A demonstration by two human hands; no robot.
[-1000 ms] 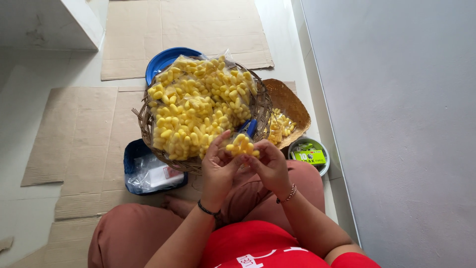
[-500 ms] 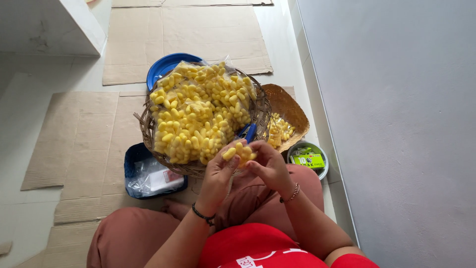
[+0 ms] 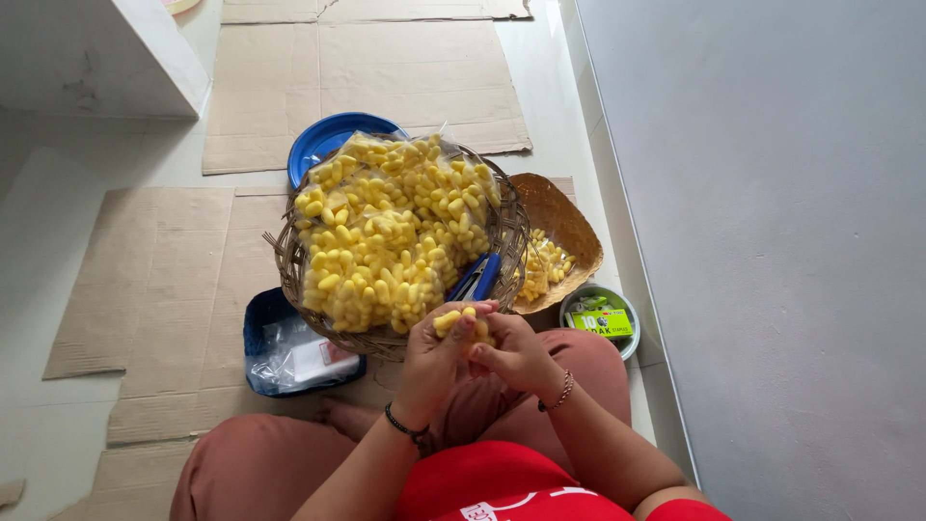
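Note:
My left hand and my right hand meet just above my lap, both closed around a small clear packet of yellow puffed snacks. Right in front of them stands a round wicker basket heaped with several clear bags of the same yellow snacks. A blue stapler-like tool leans on the basket's near rim, a short way beyond my fingers.
A shallow brown woven tray with loose yellow snacks sits right of the basket. A small round bowl with a green box is by my right knee. A blue tray of clear plastic lies left; a blue plate behind. Cardboard sheets cover the floor; wall at right.
Both hands, holding the small snack packet, have drawn slightly back from the basket rim toward my lap. The view has shifted a little; the basket and trays stay put.

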